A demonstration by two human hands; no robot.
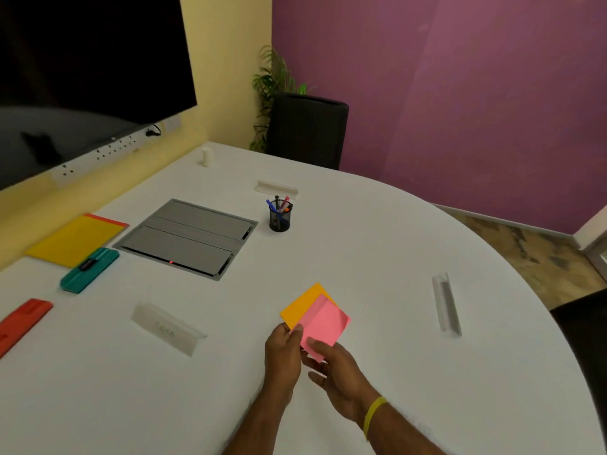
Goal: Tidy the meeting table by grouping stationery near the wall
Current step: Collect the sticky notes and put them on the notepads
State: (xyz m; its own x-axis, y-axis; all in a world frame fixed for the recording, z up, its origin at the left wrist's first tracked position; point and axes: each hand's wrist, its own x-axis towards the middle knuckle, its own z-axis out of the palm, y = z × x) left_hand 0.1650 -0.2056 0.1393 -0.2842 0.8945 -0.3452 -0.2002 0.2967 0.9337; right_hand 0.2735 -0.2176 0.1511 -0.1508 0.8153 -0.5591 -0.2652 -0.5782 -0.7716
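Above the white table (377,244), both hands hold sticky-note pads. My left hand (284,353) grips the near corner of an orange pad (303,305). A pink pad (326,321) lies over the orange one, and my right hand (335,372) pinches its near edge. By the yellow wall at the left lie a yellow folder (74,239), a teal board eraser (90,269) and a red flat item (21,321). A black mesh pen cup (280,218) with several pens stands mid-table.
A grey cable hatch (187,238) is set into the table. Three clear name-card stands rest on it: a near one (167,326), a right one (446,305), a far one (277,187). A small white object (207,156) sits far back. A dark screen (82,77) hangs on the wall.
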